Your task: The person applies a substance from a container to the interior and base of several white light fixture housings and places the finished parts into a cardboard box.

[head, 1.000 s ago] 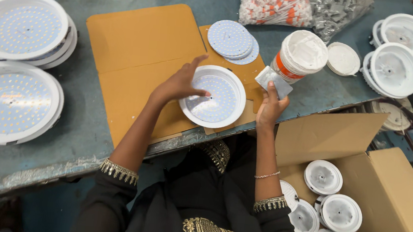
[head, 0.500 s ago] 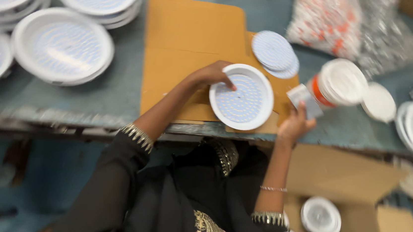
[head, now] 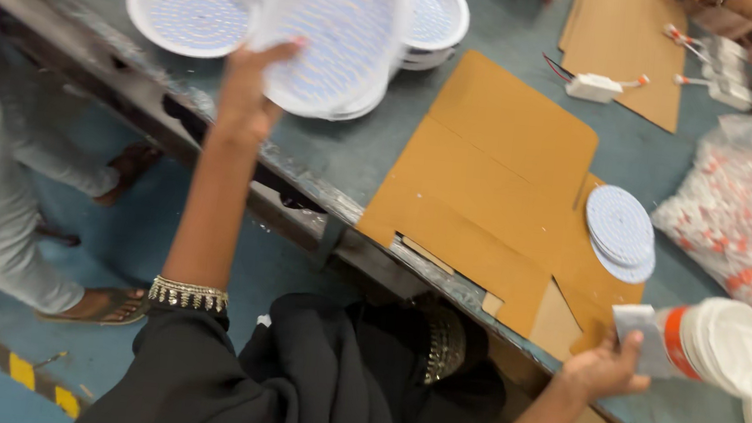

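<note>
Right, biggest first: grey-green metal worktable (head: 453,164) runs diagonally thru the head view, far edge cut off top & right. On it a flat brown cardboard sheet (head: 487,185), w/ a second brown cardboard piece (head: 630,52) further back, partly out of frame.

Left hand (head: 246,91) is raised over the table, fingers wrapped round the near rim of a large round white LED panel light (head: 332,35); thumb side hidden behind the disc, top of the disc cut by the frame edge. Below & behind it a stack of round white panel lights (head: 434,12), mostly covered, count unclear. One more round white panel light (head: 190,6) lies flat near the table's left edge.

Clear plastic bag of small red-and-white parts (head: 744,207) at right, blurred, contents hard to make out. Right hand (head: 603,367) at the near table edge, fingers closed on a small grey card (head: 641,339) beside a white plastic tub with a red band (head: 722,346); whether it touches the tub, can't tell. Small stack of thin white perforated discs (head: 621,233) sits on the cardboard. White driver box with wires (head: 594,87) behind.

Other people's hands at top corners, cropped.

Vs 0.5 s ago: left hand was on a smaller white disc at centre of the cardboard; that disc is gone from there, hand now up at the left w/ the big light. Camera swung left.
</note>
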